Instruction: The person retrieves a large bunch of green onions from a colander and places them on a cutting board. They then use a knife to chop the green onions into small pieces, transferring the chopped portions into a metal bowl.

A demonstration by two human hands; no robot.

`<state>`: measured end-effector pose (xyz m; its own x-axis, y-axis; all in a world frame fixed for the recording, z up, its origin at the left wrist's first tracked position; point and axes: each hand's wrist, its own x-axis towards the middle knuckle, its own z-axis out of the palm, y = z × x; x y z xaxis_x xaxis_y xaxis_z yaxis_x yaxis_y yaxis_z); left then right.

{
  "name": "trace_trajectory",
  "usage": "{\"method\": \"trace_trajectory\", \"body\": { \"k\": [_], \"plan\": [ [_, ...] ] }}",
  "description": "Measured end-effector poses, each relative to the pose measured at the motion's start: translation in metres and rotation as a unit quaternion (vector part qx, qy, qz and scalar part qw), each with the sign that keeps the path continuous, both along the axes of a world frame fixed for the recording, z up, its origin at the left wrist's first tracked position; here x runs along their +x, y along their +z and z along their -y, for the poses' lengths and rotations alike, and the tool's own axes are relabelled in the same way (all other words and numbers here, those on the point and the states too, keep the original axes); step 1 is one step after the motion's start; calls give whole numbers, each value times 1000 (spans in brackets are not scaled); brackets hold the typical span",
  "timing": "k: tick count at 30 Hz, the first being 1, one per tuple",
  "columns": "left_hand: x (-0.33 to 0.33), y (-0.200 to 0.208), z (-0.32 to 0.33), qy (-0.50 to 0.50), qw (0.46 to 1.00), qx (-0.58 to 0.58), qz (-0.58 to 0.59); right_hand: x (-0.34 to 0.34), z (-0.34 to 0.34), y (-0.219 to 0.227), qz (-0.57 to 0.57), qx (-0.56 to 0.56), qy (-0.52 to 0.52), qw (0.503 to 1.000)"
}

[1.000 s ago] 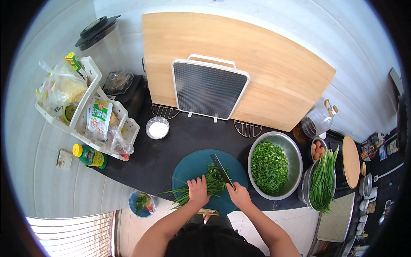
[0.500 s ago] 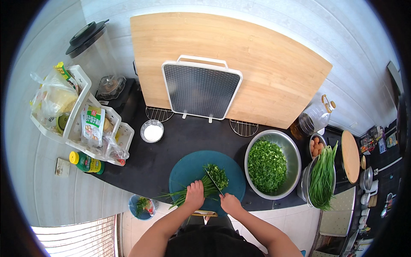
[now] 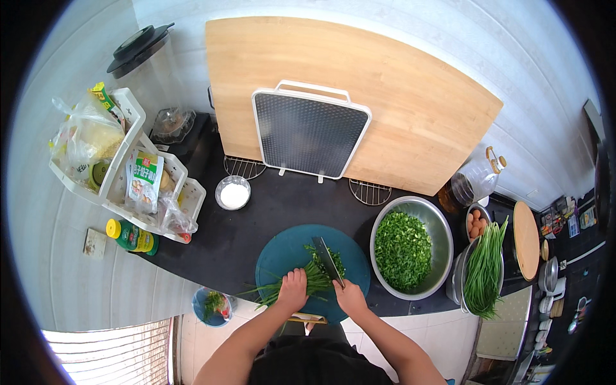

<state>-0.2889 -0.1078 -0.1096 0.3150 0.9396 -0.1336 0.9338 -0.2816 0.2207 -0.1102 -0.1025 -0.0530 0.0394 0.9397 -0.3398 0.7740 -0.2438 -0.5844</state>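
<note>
My left hand (image 3: 293, 289) is closed over a bunch of garlic chives (image 3: 317, 280), pressing it onto the round teal cutting board (image 3: 273, 250). In my right hand (image 3: 350, 298) is a kitchen knife (image 3: 328, 260), its broad dark blade pointing away from me and slanting left. The blade stands at the right end of the bunch, partly in front of the small chopped green heap. Loose chive ends stick out left of my left hand. To the right of the board, a steel bowl (image 3: 444, 247) holds plenty of chopped chives (image 3: 403, 250).
Uncut chives (image 3: 484, 276) lie across a pot at the right, near a bowl of eggs (image 3: 476, 223) and an oil jug (image 3: 471, 183). A glass bowl of white powder (image 3: 232, 193) sits behind the board. White baskets (image 3: 138, 215) stand left; a bin (image 3: 213, 307) is below the counter edge.
The knife has turned so that more of its blade face shows, and it has shifted slightly right. My left hand still presses the chives. The whole view has moved slightly.
</note>
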Motion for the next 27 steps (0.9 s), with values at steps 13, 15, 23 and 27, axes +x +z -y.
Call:
{"method": "trace_trajectory", "body": {
  "k": [13,15,23,27],
  "plan": [
    [2,-7,-3,-17,999,25,-35,-8,0,-10,112,-21,135,984],
    [3,-12,-3,-18,999,22,-43,-13,-11,-10,107,-54,150,981],
    [5,-21,-2,-18,999,32,-30,-47,-41,-51,124,-20,169,978],
    [6,-27,2,5,1000,19,-18,-61,-33,-57,123,23,127,984]
  ]
}}
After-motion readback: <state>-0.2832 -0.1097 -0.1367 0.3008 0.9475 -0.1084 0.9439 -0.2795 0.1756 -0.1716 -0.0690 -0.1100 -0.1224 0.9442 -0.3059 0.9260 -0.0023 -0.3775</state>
